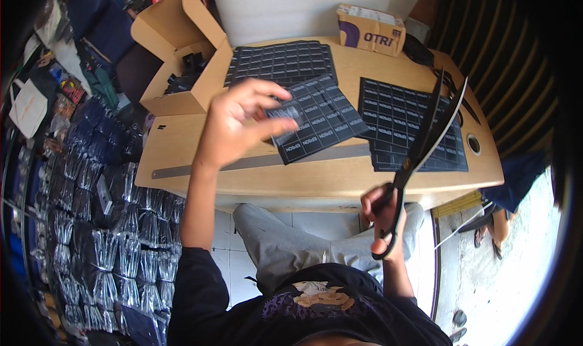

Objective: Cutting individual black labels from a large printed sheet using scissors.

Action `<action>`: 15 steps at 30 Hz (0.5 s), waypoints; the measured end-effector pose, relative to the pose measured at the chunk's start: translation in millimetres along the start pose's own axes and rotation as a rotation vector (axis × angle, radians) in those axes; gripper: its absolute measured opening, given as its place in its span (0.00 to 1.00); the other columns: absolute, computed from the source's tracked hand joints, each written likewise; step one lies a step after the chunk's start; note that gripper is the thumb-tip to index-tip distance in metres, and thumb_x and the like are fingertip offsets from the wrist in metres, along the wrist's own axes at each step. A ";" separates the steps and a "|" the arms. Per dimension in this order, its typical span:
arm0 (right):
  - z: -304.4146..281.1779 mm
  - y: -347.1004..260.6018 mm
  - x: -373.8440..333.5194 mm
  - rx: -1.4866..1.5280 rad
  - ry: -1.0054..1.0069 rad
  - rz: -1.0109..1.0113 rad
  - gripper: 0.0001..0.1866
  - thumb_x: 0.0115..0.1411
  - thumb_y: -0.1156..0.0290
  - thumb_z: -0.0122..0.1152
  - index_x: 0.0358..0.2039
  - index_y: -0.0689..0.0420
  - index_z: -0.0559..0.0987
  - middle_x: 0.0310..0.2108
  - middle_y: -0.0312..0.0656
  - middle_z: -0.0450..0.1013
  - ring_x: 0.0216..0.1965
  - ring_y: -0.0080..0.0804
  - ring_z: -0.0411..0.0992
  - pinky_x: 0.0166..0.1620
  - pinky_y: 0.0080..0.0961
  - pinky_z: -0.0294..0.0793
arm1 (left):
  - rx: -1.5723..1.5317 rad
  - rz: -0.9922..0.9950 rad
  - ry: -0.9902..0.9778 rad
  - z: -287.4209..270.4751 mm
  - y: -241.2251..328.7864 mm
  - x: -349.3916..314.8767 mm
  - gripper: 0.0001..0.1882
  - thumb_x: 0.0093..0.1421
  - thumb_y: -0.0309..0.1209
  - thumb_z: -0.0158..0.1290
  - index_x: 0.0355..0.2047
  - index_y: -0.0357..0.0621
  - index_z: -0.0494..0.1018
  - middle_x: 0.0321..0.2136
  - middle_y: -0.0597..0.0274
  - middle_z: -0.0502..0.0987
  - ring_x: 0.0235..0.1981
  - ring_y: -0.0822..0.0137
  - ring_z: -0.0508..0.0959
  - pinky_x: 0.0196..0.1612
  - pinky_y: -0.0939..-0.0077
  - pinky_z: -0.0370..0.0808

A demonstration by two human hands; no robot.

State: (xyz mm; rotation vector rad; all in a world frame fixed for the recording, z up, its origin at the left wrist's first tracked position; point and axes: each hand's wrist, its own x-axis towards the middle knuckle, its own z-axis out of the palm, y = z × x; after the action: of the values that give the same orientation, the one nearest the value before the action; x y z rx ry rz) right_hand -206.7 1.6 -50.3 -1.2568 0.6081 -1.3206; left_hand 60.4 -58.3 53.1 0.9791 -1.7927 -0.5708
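Note:
My right hand (388, 224) grips the black handles of large scissors (419, 148) over the table's front edge. The blades point up and away, slightly apart. My left hand (240, 118) is raised over the table, smeared by motion, with thumb and fingers curved around a small dark label piece (284, 114), also blurred. Just beyond and beneath it lies a black sheet printed with a grid of white-lettered labels (328, 118). More such black sheets (388, 106) lie at the right, partly behind the scissors, and another spread of sheets (282, 60) lies at the back.
A long metal ruler (243, 164) lies along the table's front (176, 142). An open cardboard box (176, 106) with black items stands back left. A closed carton (371, 33) stands at the back right, near a round table hole (473, 143). Plastic-wrapped bundles (115, 249) fill the floor at left.

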 end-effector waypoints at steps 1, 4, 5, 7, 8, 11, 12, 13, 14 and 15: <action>5.0 -0.6 5.9 -0.002 -0.013 -0.012 0.46 0.27 0.36 0.73 0.33 0.61 0.64 0.26 0.32 0.61 0.22 0.16 0.57 0.25 0.14 0.56 | -0.047 -0.008 -0.061 11.8 11.0 -5.5 0.19 0.47 0.21 0.62 0.40 0.35 0.71 0.28 0.60 0.79 0.26 0.80 0.76 0.26 0.90 0.69; 15.1 -6.8 15.8 -0.013 -0.061 -0.056 0.42 0.31 0.44 0.76 0.36 0.60 0.64 0.29 0.33 0.62 0.21 0.15 0.55 0.24 0.14 0.55 | -0.186 -0.065 -0.210 38.6 33.4 -13.8 0.25 0.40 0.18 0.66 0.40 0.32 0.70 0.27 0.60 0.78 0.27 0.78 0.77 0.26 0.87 0.70; 19.7 -10.8 17.7 -0.009 -0.043 -0.073 0.38 0.34 0.52 0.76 0.37 0.60 0.64 0.31 0.35 0.65 0.20 0.14 0.54 0.24 0.13 0.54 | -0.222 -0.060 -0.218 46.6 33.3 -15.9 0.26 0.40 0.19 0.66 0.41 0.32 0.70 0.27 0.60 0.78 0.27 0.78 0.77 0.26 0.88 0.70; 22.6 -13.9 17.5 -0.015 -0.003 -0.085 0.30 0.39 0.66 0.73 0.38 0.60 0.65 0.35 0.39 0.68 0.19 0.11 0.53 0.22 0.11 0.53 | -0.268 -0.057 -0.241 57.5 30.3 -18.5 0.26 0.40 0.19 0.66 0.42 0.31 0.70 0.27 0.60 0.78 0.27 0.78 0.77 0.26 0.88 0.69; 22.1 -12.5 16.7 -0.025 0.019 -0.079 0.27 0.41 0.73 0.71 0.38 0.60 0.65 0.38 0.41 0.69 0.19 0.10 0.53 0.22 0.10 0.52 | -0.299 -0.056 -0.251 61.4 27.5 -19.2 0.26 0.41 0.19 0.65 0.42 0.31 0.69 0.27 0.59 0.78 0.27 0.78 0.77 0.26 0.88 0.70; 22.9 -10.0 16.5 0.020 0.064 -0.090 0.20 0.46 0.82 0.64 0.38 0.61 0.66 0.33 0.38 0.70 0.18 0.08 0.54 0.22 0.09 0.53 | -0.324 -0.075 -0.246 72.3 22.6 -22.9 0.27 0.42 0.19 0.65 0.43 0.31 0.68 0.28 0.57 0.78 0.28 0.77 0.77 0.27 0.88 0.70; 23.8 -10.1 16.8 0.041 0.092 -0.083 0.18 0.47 0.83 0.62 0.37 0.61 0.66 0.31 0.37 0.71 0.18 0.08 0.55 0.22 0.09 0.54 | -0.311 -0.089 -0.219 75.9 22.5 -24.9 0.28 0.42 0.19 0.65 0.45 0.31 0.67 0.29 0.56 0.78 0.29 0.76 0.77 0.28 0.87 0.70; 24.6 -11.4 17.9 0.049 0.123 -0.076 0.16 0.49 0.83 0.61 0.37 0.61 0.66 0.26 0.33 0.70 0.18 0.08 0.55 0.22 0.10 0.54 | -0.316 -0.092 -0.232 80.8 22.1 -26.6 0.28 0.42 0.19 0.65 0.45 0.31 0.67 0.29 0.56 0.78 0.29 0.76 0.77 0.28 0.87 0.70; 23.0 -9.2 18.5 0.050 0.136 -0.075 0.16 0.49 0.83 0.61 0.37 0.61 0.66 0.26 0.33 0.70 0.18 0.08 0.55 0.22 0.10 0.54 | -0.354 -0.107 -0.155 85.9 22.3 -28.9 0.28 0.44 0.20 0.64 0.46 0.33 0.66 0.31 0.55 0.77 0.30 0.74 0.78 0.30 0.85 0.73; 21.0 -6.5 19.0 0.045 0.156 -0.090 0.16 0.49 0.83 0.61 0.37 0.61 0.66 0.25 0.33 0.69 0.18 0.08 0.55 0.22 0.10 0.54 | -0.392 -0.121 -0.079 91.2 22.5 -31.4 0.28 0.46 0.21 0.63 0.47 0.35 0.65 0.34 0.54 0.76 0.32 0.72 0.78 0.33 0.82 0.76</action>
State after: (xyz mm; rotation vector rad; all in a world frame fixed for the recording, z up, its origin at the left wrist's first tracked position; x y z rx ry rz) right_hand -185.7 -7.8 -32.5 -1.1639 0.6334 -1.5095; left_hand -24.5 -24.0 15.5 0.8036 -1.6130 -1.0057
